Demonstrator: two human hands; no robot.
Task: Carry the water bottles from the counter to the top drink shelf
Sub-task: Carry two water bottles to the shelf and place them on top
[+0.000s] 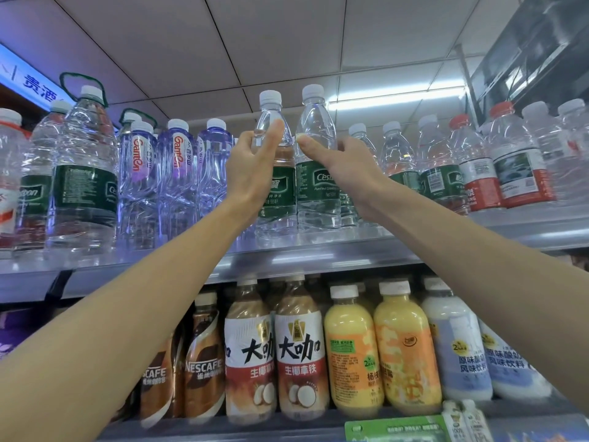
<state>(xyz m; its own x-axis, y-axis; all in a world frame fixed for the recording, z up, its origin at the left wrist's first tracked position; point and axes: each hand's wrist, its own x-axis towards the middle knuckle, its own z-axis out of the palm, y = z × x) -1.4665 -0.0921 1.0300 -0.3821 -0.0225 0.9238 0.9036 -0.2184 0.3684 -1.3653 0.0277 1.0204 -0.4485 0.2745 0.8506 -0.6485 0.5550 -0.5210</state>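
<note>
Lower shelf: nearest the camera, below the grey metal top shelf (318, 256), stand brown Nescafé coffee bottles (204, 358), two white-and-red coconut latte bottles (301, 355), yellow juice bottles (352, 352) and pale blue yoghurt drink bottles (459, 349).
Left hand: the left hand (251, 170) is raised above the top shelf's front edge, thumb and fingers wrapped round the shoulder of a clear plastic water bottle with a white cap and green label (274, 173).
Right hand: the right hand (341, 167) is closed round the second clear green-label water bottle (317, 173), gripping from the right side.
Held bottles: both upright, side by side and nearly touching, bases at the top shelf's front edge; whether they rest on it cannot be told.
Left of the held bottles: purple-tinted Ganten bottles (178, 177), then a large clear jug with a green handle (84, 173).
Right of the held bottles: further back, more green-label bottles (439, 167) and red-label bottles (516, 161).
Above: white ceiling tiles (287, 43).
</note>
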